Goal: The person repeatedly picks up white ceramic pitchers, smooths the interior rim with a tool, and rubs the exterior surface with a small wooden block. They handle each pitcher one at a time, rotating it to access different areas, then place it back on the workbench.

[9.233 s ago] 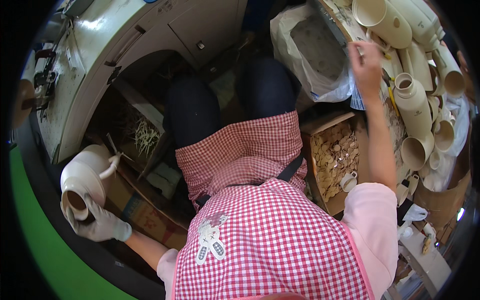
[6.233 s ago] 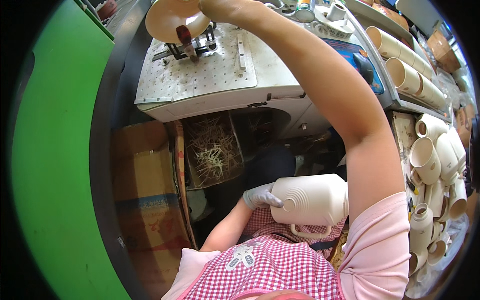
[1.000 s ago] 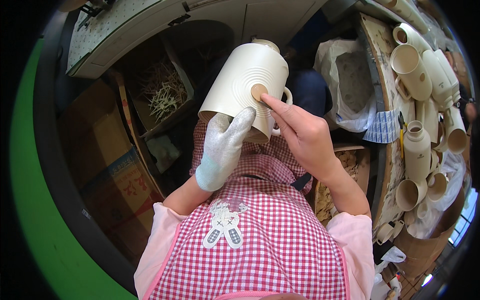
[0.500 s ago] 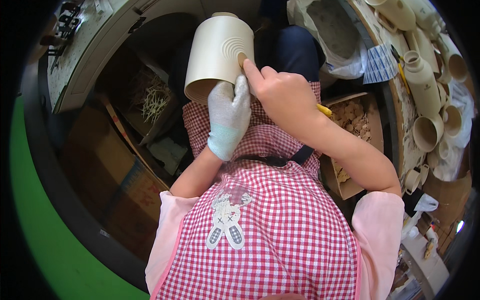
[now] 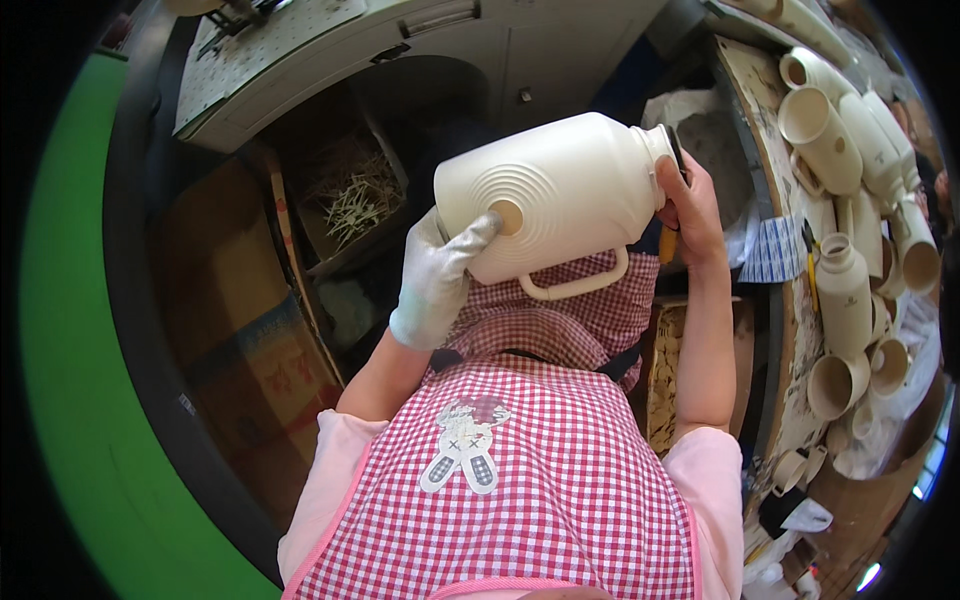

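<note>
A cream plastic jug body (image 5: 590, 185) lies on its side above my lap, its neck to the right. Raised rings on its wall surround a round tan spot (image 5: 510, 219), and a loop handle (image 5: 575, 289) faces me. My left hand (image 5: 432, 285), in a pale glove, grips the base end with its thumb on the spot's edge. Bare, my right hand (image 5: 697, 210) closes round the neck; its far fingers are hidden. Below that hand shows a small yellow-orange piece (image 5: 668, 245), perhaps a tool handle, and a dark edge lies by the mouth.
Several cream jug bodies (image 5: 845, 290) crowd the bench on the right, beside a blue-and-white sheet (image 5: 773, 250). A box of tan discs (image 5: 665, 380) stands below my right forearm. Plastic scraps (image 5: 360, 205) fill a box on the left, under a white cabinet (image 5: 440, 60).
The jug has turned from upright to lying sideways, with its handle now in sight. My right hand has left the tan spot for the neck; my left thumb is now at the spot.
</note>
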### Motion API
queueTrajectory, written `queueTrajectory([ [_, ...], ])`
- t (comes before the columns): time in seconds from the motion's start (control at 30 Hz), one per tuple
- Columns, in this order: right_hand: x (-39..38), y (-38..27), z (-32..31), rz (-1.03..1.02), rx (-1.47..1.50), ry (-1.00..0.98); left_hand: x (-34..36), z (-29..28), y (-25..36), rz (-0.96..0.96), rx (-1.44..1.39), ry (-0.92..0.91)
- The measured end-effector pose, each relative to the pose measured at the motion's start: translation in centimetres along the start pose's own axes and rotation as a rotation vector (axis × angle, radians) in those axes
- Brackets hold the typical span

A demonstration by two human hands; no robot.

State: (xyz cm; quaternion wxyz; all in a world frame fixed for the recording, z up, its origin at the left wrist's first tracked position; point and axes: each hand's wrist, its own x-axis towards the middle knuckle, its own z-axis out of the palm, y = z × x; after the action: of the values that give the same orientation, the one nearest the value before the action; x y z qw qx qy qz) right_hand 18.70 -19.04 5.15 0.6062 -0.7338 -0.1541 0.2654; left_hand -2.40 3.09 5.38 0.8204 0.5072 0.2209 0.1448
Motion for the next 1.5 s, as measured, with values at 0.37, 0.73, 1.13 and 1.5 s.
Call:
queueTrajectory([
  [0.37,7.6,-12.5,10.1,-0.167,0.141,-0.306,4.7,-12.6,4.8,0.323,0.283,0.113],
  [0.73,30.4,-24.6,31.6,-0.928,-0.567,0.172,-1.9,-23.5,16.9,0.994,0.895,0.898],
  [1.13,38.9,-24.7,31.8,-1.238,-0.471,0.602,21.9,-27.2,38.4,0.843,0.922,0.774],
  [1.5,22.1,-16.3,10.6,-0.569,0.173,0.289,30.8,-27.7,37.6,0.597,1.291,0.604],
])
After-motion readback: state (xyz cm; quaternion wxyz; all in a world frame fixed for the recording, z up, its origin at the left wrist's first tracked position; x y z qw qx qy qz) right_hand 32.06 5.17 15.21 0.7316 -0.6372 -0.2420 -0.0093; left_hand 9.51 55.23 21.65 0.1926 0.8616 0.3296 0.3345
